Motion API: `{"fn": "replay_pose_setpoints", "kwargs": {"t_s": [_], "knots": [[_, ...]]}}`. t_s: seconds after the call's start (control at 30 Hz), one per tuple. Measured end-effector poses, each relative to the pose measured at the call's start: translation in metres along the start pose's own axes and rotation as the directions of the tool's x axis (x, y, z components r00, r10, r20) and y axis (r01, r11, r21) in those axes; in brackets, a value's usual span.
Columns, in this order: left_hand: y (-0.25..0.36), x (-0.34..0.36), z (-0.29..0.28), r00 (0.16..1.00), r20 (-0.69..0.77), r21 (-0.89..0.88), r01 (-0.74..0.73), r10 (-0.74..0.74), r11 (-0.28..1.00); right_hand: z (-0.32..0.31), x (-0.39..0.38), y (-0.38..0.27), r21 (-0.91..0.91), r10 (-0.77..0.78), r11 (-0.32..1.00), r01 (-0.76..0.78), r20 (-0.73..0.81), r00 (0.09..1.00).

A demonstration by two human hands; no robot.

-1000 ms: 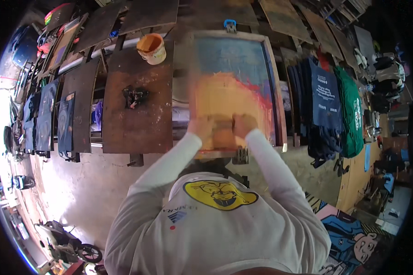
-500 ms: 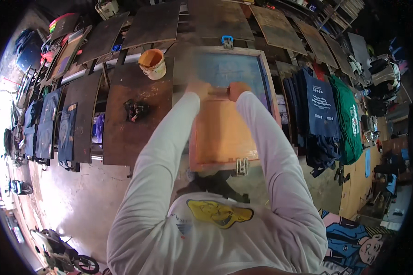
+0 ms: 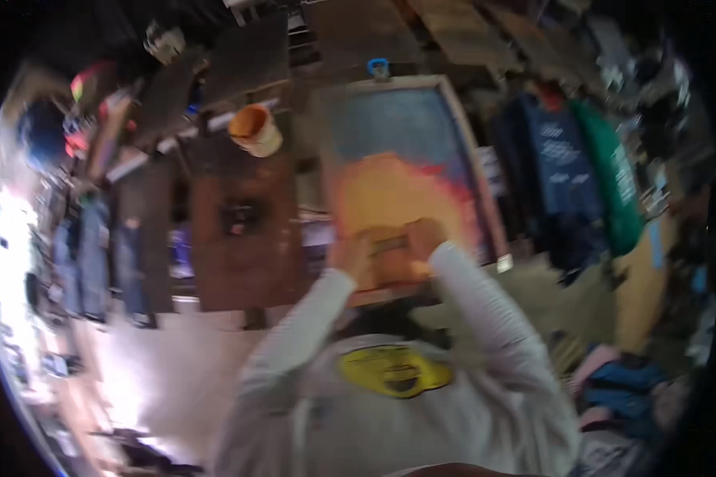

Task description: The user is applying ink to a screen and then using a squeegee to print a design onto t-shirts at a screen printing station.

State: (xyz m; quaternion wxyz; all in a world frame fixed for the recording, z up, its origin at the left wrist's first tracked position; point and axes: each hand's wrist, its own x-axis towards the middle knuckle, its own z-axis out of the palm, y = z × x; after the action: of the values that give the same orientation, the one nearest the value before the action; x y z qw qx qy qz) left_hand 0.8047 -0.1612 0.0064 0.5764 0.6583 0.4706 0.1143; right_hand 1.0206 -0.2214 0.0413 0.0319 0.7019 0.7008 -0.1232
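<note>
A framed printing screen (image 3: 492,208) lies in front of me, its mesh bluish at the far part and covered with yellow-orange ink (image 3: 382,187) over the near part. Close to its near edge, my left hand (image 3: 356,256) and my right hand (image 3: 427,237) are both closed on a squeegee (image 3: 390,245), one at each end. The squeegee rests on the inked mesh, and its blade is hidden. The picture is blurred, so single fingers are hard to make out.
An orange-stained white bucket (image 3: 264,141) and a dark crumpled lump (image 3: 239,217) are on the brown board (image 3: 247,274) to the left. A blue clamp (image 3: 379,68) stands at the screen's far edge. Dark blue shirts (image 3: 561,167) and green shirts (image 3: 610,183) hang to the right.
Both hands have come from the middle of the screen toward its near edge with the squeegee. Ink now shows beyond them, with a ragged border. The whole view has shifted and tilted.
</note>
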Motion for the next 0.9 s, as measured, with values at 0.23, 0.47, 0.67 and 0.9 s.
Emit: {"fn": "replay_pose_setpoints", "kwargs": {"t_s": [0.23, 0.47, 0.67, 0.9], "knots": [[0.065, 0.052, -0.058, 0.856, 0.089, 0.775, -0.380, 0.509, 0.504, -0.032, 0.062, 0.020, -0.008, 0.040, 0.999, -0.040, 0.006, 0.999], [0.107, 0.147, -0.080, 0.942, -0.080, 0.792, -0.139, 0.326, 0.595, -0.079, 0.147, 0.044, 0.080, 0.162, 0.983, -0.162, 0.012, 0.987], [0.102, 0.104, -0.044, 0.874, -0.051, 0.801, -0.254, 0.484, 0.543, -0.035, 0.115, 0.058, 0.068, 0.145, 0.988, -0.142, -0.035, 0.989], [0.040, -0.009, 0.018, 0.959, -0.089, 0.778, -0.101, 0.267, 0.621, -0.032, -0.010, 0.019, 0.071, -0.034, 0.997, 0.030, 0.067, 0.997]]}}
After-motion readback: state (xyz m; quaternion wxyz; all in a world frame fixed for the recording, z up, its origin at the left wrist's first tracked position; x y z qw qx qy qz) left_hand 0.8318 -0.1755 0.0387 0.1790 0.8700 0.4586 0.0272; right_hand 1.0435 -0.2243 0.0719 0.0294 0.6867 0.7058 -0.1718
